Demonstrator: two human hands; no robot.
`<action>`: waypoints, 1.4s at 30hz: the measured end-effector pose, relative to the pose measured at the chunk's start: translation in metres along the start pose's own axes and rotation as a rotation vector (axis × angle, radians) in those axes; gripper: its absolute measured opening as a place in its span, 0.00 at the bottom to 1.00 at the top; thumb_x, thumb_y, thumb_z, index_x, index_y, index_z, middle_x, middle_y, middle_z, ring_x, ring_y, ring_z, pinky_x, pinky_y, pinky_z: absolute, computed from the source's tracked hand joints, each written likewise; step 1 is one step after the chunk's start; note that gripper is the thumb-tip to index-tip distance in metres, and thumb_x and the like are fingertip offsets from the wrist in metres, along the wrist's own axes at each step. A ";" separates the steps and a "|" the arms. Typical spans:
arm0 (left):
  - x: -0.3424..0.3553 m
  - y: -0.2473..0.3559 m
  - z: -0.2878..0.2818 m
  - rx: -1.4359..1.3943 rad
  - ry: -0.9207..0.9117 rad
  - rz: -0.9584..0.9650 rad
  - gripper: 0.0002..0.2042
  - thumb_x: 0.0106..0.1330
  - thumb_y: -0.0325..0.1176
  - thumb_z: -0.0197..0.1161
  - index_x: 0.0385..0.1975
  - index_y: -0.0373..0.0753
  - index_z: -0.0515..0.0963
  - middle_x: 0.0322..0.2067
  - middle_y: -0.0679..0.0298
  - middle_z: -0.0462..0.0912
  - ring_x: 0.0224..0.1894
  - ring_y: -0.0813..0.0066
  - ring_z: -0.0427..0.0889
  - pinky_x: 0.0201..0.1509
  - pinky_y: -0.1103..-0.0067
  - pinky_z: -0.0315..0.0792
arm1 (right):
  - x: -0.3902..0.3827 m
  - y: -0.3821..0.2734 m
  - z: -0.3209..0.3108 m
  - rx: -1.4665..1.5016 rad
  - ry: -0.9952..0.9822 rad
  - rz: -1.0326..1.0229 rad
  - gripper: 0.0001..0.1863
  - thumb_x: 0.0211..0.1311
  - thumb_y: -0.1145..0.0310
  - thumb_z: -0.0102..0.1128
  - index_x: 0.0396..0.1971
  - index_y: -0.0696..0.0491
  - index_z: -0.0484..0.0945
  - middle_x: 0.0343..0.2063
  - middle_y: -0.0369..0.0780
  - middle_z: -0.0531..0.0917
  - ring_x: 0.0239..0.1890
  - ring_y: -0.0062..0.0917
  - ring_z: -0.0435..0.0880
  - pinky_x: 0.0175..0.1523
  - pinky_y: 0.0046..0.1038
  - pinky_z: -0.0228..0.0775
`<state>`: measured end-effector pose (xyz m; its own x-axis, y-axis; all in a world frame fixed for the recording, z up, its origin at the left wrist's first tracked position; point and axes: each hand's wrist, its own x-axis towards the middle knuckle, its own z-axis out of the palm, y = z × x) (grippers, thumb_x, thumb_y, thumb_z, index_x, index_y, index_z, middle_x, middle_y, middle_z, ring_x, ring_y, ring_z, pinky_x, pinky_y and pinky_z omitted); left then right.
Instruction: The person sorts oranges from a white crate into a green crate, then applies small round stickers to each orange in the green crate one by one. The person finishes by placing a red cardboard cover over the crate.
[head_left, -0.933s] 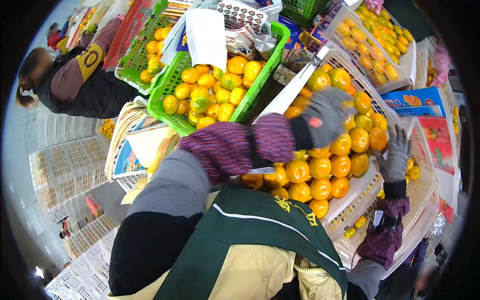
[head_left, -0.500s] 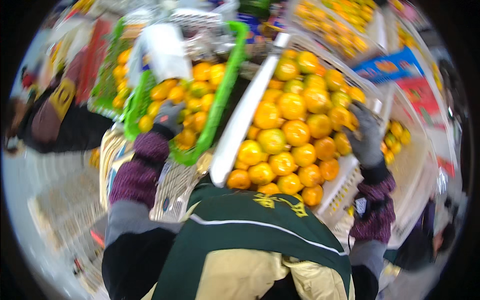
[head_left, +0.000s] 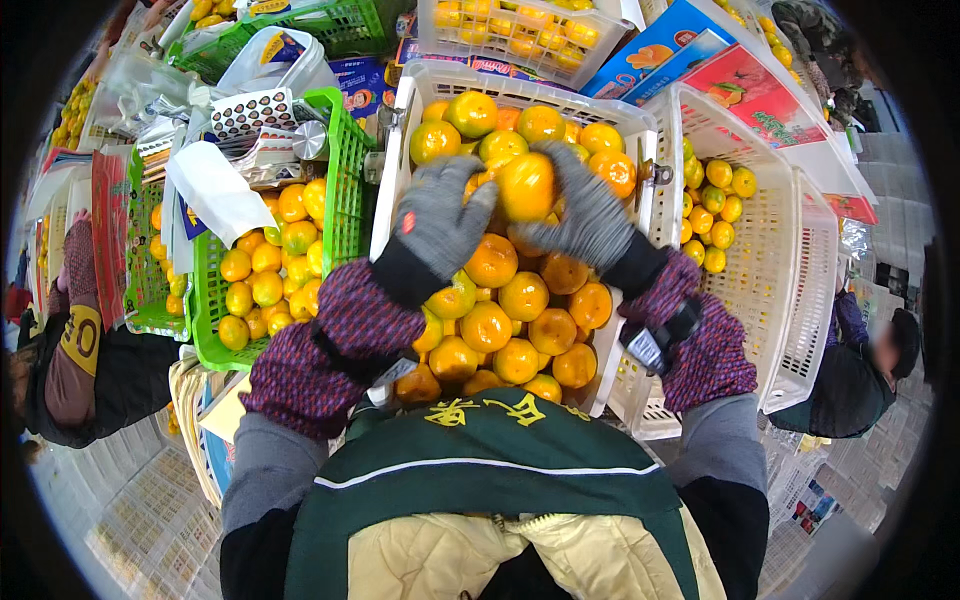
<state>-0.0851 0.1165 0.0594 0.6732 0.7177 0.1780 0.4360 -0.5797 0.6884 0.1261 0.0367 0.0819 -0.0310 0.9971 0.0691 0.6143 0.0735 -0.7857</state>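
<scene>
Both of my hands wear grey gloves over the white crate of orange mandarins. My right hand grips a large mandarin near the top middle, its fingers and thumb round the fruit's right side. My left hand is just left of that fruit, fingers curled over other mandarins; whether it holds one is hidden. Purple patterned sleeves cover both forearms. Close on the left is a green crate of smaller mandarins, with papers lying on it.
More white crates with small mandarins stand at the right, under red and blue cardboard sheets. Further crates line the back. A co-worker is at the left, another person at the right. Stacked trays are at the lower left.
The view has swung round, centring the white crate. My left hand has moved from the green crate into the white one, and my right hand has moved inward and now holds a mandarin.
</scene>
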 end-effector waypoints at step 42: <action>-0.127 -0.251 -0.086 0.195 0.131 -1.049 0.50 0.40 0.59 0.79 0.60 0.31 0.69 0.51 0.48 0.81 0.53 0.59 0.81 0.57 0.69 0.76 | -0.019 0.030 -0.002 -0.197 0.029 -0.062 0.32 0.56 0.78 0.67 0.63 0.54 0.69 0.59 0.47 0.73 0.55 0.34 0.78 0.59 0.32 0.72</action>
<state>-0.3315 0.2039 -0.0758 -0.1564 0.9217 -0.3549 0.8545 0.3065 0.4194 0.1468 0.0201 0.0582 -0.0525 0.9897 0.1334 0.7543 0.1268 -0.6442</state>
